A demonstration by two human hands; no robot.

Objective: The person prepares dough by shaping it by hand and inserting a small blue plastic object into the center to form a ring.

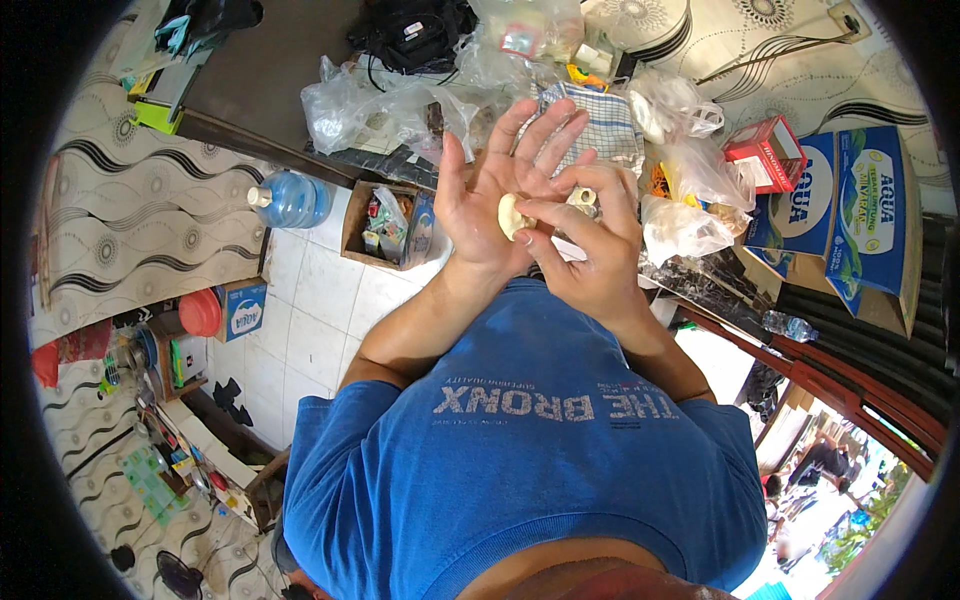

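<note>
My left hand (472,208) is held palm up with its fingers spread and stretched out. Against the palm rests a small, pale yellow lump that looks like dough (514,217), rounded and slightly curved. My right hand (606,240) reaches over from the right and pinches the lump's right side between thumb and fingertips. Beyond the right fingers, partly covered by them, shows a small whitish round thing (583,200) whose kind I cannot make out.
Beyond my hands, a cluttered surface carries a checked cloth (600,122), clear plastic bags (340,110) and a red box (766,155). Blue cartons (865,205) stand at right. On the left are a large water bottle (292,200) and an open carton (422,235) on the tiled floor (310,330).
</note>
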